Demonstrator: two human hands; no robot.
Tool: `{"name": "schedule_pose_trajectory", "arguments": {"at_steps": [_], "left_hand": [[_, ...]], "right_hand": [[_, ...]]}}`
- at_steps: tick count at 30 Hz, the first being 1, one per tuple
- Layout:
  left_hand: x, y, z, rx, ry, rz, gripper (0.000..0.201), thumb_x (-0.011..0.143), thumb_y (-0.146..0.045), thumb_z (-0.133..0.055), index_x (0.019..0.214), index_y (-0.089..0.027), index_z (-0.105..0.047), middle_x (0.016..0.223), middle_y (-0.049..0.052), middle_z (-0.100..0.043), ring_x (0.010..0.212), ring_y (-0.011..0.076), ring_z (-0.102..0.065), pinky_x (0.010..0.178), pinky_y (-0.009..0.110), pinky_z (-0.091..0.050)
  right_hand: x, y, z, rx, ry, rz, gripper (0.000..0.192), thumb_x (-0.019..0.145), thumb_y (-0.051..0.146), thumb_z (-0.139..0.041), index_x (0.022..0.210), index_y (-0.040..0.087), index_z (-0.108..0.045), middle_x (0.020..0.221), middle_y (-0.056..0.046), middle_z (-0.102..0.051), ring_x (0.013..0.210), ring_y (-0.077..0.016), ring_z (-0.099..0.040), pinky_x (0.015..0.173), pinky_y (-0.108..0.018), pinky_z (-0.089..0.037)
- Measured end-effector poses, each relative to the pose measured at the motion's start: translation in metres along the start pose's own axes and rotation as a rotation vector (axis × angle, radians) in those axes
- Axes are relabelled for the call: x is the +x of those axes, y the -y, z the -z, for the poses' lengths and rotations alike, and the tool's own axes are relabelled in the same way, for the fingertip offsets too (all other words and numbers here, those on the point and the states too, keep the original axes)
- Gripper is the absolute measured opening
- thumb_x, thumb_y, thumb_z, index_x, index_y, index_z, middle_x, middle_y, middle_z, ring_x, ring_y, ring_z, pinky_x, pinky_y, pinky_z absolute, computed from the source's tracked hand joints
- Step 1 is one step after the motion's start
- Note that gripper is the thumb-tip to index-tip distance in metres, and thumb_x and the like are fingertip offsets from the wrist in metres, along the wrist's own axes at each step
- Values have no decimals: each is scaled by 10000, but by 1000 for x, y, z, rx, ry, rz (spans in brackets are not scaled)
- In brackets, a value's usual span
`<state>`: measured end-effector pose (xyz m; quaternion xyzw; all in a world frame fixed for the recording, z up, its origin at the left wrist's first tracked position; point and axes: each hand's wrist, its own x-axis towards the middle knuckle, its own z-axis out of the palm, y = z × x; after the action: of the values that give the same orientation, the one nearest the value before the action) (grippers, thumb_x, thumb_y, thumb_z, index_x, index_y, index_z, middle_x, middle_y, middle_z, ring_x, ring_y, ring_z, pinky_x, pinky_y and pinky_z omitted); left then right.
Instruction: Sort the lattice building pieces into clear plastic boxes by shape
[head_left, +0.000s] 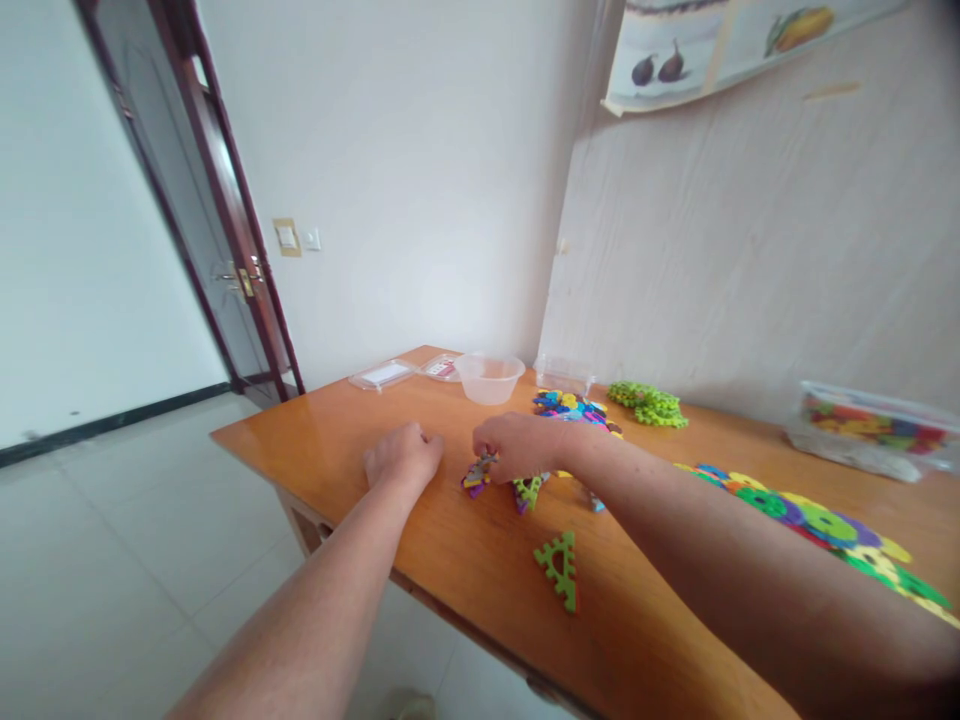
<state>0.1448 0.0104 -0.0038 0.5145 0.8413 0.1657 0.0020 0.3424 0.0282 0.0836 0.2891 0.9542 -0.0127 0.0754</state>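
Observation:
My left hand [403, 455] rests on the wooden table [337, 420], its fingers curled into a loose fist with no piece visible in it. My right hand [517, 445] reaches across from the right, its fingers pinched on a grey toy building piece at the top of a small cluster of purple, yellow and grey pieces [474, 482]. Under the right palm, partly hidden, lies a green notched piece [528, 490] with purple below it. Nearer the front edge is a separate green triangular building piece [559, 572] with notched sides.
Behind the hands stand a translucent bowl [489, 380], clear lids [384, 374] and a clear box [566, 374]. Blue and yellow pieces [570, 404] and a green pile [646, 402] lie farther back. Colourful discs [817, 520] and a filled tub [874, 425] are right.

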Motion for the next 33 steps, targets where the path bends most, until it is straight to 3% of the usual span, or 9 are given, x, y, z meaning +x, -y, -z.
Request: {"name": "schedule_pose_trajectory", "arguments": {"at_steps": [8,13,18,23,33], "left_hand": [[-1,-1,1,-18,9,-4,363,833,-521,-432,937,-280,-682,1027,99,-730,985,339,-661,789,454,-473],[2,-1,1,-11,17,13,355,822,-530,-439,928,-291,-680,1022,98,-734,986,334,-662,789,448,-471],[3,-2,3,2,27,20,379,819,-540,-422,927,-285,-680,1019,111,-732,968,339,-665,766,447,-474],[5,-1,2,13,34,33,389,817,-558,-411,922,-298,-680,1008,106,-733,963,339,-667,757,439,-471],[10,0,-1,22,35,33,405,815,-561,-398,946,-300,-678,1047,114,-722,967,343,-660,764,452,-470]], "right_hand": [[-23,-38,5,157,-141,-66,505,747,285,-657,1245,207,-636,1130,-75,-686,955,-208,-633,789,-265,-468],[-68,-66,13,181,-125,-46,370,753,223,-653,1119,198,-703,1054,-62,-686,907,-187,-615,763,-255,-454],[-102,-87,7,195,-45,-78,297,760,186,-631,1048,182,-703,952,-43,-691,850,-180,-605,721,-252,-448],[-118,-93,-3,227,28,-159,413,701,102,-623,1094,210,-687,1004,-39,-685,915,-197,-613,755,-264,-457],[-123,-98,-8,254,84,-152,308,731,141,-598,1008,222,-708,917,-27,-700,827,-195,-634,672,-263,-445]]}}
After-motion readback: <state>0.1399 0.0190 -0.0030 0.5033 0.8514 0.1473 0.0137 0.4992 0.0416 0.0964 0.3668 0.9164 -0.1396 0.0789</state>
